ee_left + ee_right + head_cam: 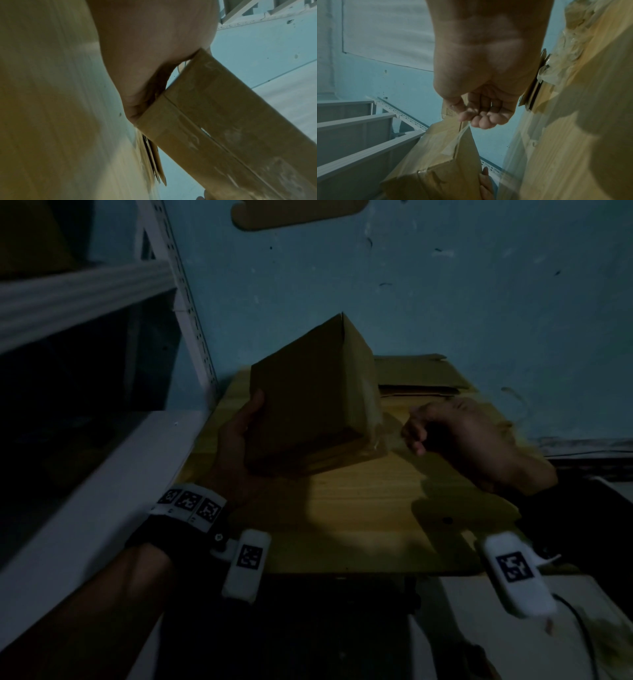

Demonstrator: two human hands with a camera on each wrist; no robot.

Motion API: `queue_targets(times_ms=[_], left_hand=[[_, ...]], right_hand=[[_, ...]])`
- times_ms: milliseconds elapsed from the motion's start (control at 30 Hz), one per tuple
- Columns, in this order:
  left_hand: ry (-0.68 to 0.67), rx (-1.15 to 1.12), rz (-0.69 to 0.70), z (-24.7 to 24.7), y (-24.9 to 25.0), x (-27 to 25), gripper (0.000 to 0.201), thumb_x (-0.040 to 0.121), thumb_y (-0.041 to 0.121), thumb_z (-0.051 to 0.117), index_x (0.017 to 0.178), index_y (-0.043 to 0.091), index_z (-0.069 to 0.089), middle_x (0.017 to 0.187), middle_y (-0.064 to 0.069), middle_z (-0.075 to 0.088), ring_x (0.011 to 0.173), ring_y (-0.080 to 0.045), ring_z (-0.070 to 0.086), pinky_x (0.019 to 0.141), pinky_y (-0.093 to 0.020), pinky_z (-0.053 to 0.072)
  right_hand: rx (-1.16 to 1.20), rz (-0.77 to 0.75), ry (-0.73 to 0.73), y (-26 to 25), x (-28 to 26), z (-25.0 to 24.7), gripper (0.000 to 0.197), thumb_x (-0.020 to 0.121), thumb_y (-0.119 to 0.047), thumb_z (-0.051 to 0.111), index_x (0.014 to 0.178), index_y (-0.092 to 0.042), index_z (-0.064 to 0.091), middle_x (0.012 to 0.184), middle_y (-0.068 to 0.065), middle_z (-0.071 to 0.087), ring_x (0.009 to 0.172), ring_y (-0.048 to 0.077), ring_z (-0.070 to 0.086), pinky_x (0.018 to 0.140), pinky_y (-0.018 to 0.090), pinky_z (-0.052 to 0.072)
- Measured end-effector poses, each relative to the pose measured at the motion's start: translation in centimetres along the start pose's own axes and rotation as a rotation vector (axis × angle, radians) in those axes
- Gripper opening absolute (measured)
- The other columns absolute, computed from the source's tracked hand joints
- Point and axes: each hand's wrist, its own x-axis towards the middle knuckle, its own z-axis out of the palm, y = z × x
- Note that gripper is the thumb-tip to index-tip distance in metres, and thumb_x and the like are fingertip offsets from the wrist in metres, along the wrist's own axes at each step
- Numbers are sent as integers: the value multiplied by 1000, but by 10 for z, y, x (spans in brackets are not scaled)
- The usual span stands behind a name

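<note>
A brown cardboard box [308, 398] stands tilted on one edge on the wooden table [359, 508]. My left hand [251, 419] grips its left side, thumb on the near face, fingers hidden behind it. My right hand [416, 440] hovers just right of the box's lower corner. In the right wrist view its fingertips [477, 120] pinch a strip of clear tape [462, 136] that runs down to the box [436, 169]. The left wrist view shows my palm [145, 60] against the box's taped edge [223, 121].
Flattened cardboard [418, 374] lies at the back of the table against the blue wall. A white metal shelf rack [85, 292] stands to the left. Crumpled clear tape [570, 54] lies on the table near the cardboard stack. The scene is dim.
</note>
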Motion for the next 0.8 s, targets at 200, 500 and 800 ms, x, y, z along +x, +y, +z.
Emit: queue_targets(times_ms=[200, 500, 800], left_hand=[[-59, -4, 8, -1, -1, 0, 43, 87, 42, 54, 110, 14, 78, 115, -10, 74, 99, -29, 73, 84, -45, 61], [-17, 29, -21, 1, -3, 0, 42, 87, 42, 52, 103, 14, 80, 108, -10, 76, 91, -28, 75, 72, -42, 63], [9, 114, -18, 5, 4, -2, 34, 95, 38, 49, 108, 13, 67, 94, -8, 78, 80, -24, 76, 67, -38, 63]], right_hand=[[-52, -2, 110, 4, 7, -4, 39, 97, -7, 43, 59, -7, 47, 60, 15, 48, 61, 20, 50, 72, 19, 50], [-60, -73, 262, 11, 16, -8, 46, 104, -17, 46, 58, -13, 48, 58, 2, 49, 63, 20, 46, 64, 32, 39], [-126, -129, 377, 12, 17, -18, 46, 105, -21, 45, 60, -12, 49, 63, 7, 48, 62, 20, 43, 62, 33, 37]])
